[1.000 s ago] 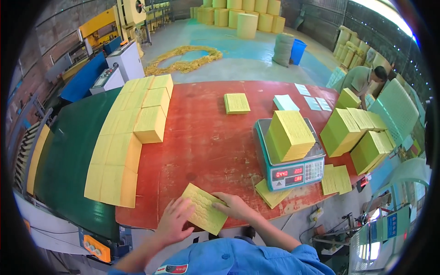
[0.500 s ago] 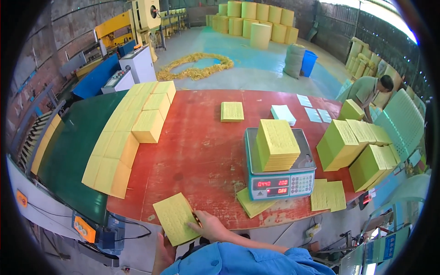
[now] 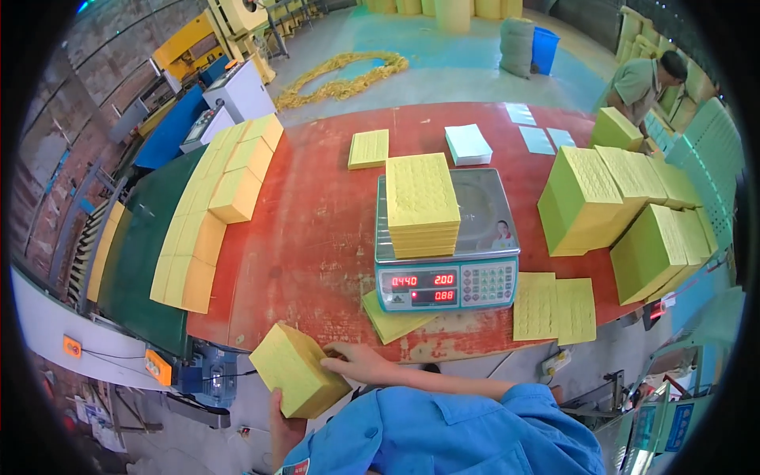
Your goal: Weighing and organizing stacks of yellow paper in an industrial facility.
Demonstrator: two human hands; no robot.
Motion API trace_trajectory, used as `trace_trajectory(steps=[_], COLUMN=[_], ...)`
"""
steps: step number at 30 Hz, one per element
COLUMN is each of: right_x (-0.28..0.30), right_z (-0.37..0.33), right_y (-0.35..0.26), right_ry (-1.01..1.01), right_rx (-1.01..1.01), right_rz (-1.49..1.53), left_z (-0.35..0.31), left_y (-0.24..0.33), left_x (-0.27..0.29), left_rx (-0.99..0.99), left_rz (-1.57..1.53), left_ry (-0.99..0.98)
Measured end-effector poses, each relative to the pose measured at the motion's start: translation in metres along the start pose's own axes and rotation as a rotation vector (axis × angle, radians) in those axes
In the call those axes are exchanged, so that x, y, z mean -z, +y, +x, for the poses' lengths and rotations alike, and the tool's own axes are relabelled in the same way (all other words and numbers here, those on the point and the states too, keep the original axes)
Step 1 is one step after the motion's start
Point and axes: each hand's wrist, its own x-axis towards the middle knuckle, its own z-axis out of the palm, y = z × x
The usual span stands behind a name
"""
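A thick stack of yellow paper sheets (image 3: 289, 372) is tilted over the table's near edge, its top face and cut side both showing. My left hand (image 3: 286, 418) grips it at the near lower corner, the fingers underneath hidden. On the far right side of the stack, my right hand (image 3: 358, 364) presses bent fingers against the edge. Beyond it, a teal-framed digital scale (image 3: 447, 286) carries another tall yellow paper stack (image 3: 423, 194) on its metal pan. Thin yellow sheets (image 3: 392, 318) lie partly under the scale's front left.
Yellow blocks line the left side beside a green belt (image 3: 150, 229). More yellow stacks (image 3: 582, 198) and flat sheets (image 3: 554, 309) are on the right of the red table (image 3: 301, 253). White cards (image 3: 469, 145) and a small yellow pile (image 3: 369, 149) lie farther back. Another person (image 3: 641, 87) bends beyond.
The stack in my hands has turned and tipped, so its thick side now shows. My left hand has come up along its near corner. The whole view has shifted.
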Motion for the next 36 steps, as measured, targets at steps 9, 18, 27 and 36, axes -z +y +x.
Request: trace_trajectory(steps=[9,18,27,36], right_x=[0.109,0.282,0.31,0.314], right_z=[-0.041,-0.023,-0.014,-0.014], right_y=[-0.069,-0.138,-0.094,-0.088], right_ry=[0.121,0.619,0.644,0.642], right_rx=[-0.015,0.159,0.036,0.046], right_rz=[0.563,0.407,0.454,0.469], left_z=[0.048,0.158,0.203,0.187], left_y=[0.049,0.101,0.094,0.09], left_x=[-0.128,-0.362,-0.386,-0.393], left_rx=[-0.425,-0.107,-0.086,-0.079], left_rz=[0.247,0.328,0.677,0.825], left_ry=[-0.363,-0.631,-0.681,-0.578])
